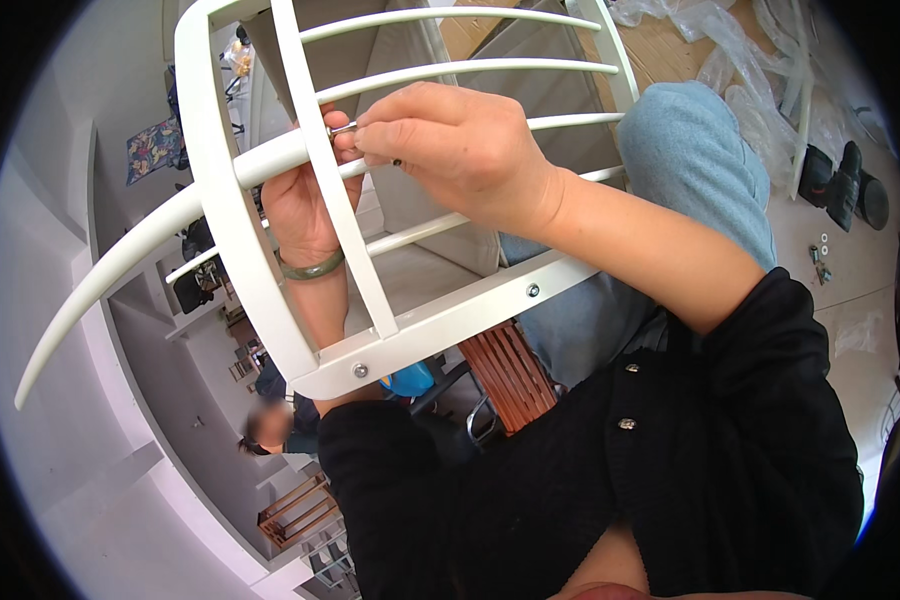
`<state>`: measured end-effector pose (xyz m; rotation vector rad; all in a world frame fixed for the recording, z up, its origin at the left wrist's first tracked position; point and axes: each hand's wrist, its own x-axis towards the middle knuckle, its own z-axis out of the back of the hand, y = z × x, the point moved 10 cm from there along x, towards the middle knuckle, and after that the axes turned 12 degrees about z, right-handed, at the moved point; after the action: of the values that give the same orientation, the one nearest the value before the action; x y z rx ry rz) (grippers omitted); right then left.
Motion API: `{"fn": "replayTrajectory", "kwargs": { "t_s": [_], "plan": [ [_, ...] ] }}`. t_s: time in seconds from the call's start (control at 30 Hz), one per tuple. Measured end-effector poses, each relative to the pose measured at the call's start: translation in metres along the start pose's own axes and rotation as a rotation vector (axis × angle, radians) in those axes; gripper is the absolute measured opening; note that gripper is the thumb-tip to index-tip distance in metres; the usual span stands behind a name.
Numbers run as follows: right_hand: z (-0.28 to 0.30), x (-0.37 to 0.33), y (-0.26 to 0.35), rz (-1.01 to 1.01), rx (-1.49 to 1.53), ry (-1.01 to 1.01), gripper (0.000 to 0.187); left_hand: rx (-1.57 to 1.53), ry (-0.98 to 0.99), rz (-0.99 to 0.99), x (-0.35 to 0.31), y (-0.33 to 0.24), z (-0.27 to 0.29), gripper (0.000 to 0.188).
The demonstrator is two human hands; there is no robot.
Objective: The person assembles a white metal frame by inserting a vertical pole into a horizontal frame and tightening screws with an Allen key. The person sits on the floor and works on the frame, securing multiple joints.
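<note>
A white slatted frame point(450, 320), like part of a chair, lies tilted across my lap. It has curved round rods and a thick curved post point(120, 255) sticking out to the left. My left hand point(300, 215), with a green bangle at the wrist, reaches through from behind and is closed around the post and the narrow crossbar point(345, 215). Its fingertips show beside a small metal bolt point(343, 129) at the crossbar. My right hand point(470, 150) pinches the bolt's outer end between thumb and forefinger; part of the bolt is hidden by the fingers.
Bolts sit in the frame's near rail. Small hardware point(820, 265) and black shoes point(845, 185) lie on the floor at right, near crumpled clear plastic point(760, 60) and cardboard. A reddish slatted wooden seat point(508, 375) stands below the frame. Another person point(270, 425) is farther off, lower left.
</note>
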<state>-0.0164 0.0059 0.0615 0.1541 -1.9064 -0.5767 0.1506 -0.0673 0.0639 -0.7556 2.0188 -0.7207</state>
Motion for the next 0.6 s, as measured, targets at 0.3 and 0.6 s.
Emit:
{"fn": "replayTrajectory", "kwargs": {
  "t_s": [0.3,0.6],
  "plan": [
    [0.003,0.003,-0.007,-0.116,0.044,-0.023,0.02,-0.001,0.044,0.0,0.002,0.0,-0.002,0.043],
    [-0.005,0.0,0.013,0.098,-0.097,0.017,0.017,0.03,0.058,0.0,0.003,-0.002,-0.001,0.042]
  ]
}}
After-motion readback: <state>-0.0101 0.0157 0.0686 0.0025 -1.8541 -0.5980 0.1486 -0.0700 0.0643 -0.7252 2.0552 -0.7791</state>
